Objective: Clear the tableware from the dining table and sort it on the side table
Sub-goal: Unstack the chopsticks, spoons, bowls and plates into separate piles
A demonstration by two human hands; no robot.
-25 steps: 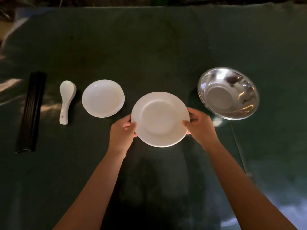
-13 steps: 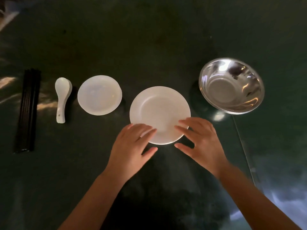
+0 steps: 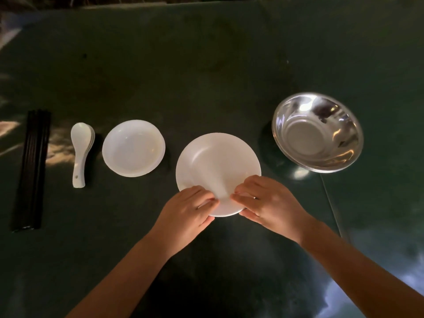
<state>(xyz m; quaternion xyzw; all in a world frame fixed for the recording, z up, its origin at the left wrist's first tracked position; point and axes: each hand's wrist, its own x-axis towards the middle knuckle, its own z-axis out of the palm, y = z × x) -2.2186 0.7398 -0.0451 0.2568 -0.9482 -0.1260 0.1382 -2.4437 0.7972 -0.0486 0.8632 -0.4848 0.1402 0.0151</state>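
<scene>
A white plate (image 3: 214,166) lies in the middle of the dark green table (image 3: 206,65). My left hand (image 3: 188,208) and my right hand (image 3: 267,201) both pinch its near rim, fingers on top and thumbs below the edge. To the left sits a stack of smaller white dishes (image 3: 133,148), then stacked white ceramic spoons (image 3: 80,150), then a bundle of black chopsticks (image 3: 32,168) at the far left. A stack of shiny steel bowls (image 3: 317,131) stands to the right of the plate.
The tableware forms one row across the table. A seam or table edge (image 3: 330,203) runs diagonally at the right, below the steel bowls. Patches of light fall on the cloth at the left and the lower right.
My hands let go of the plate's sides, hovered open over its near edge, and have now closed on the near rim. The view shifted slightly.
</scene>
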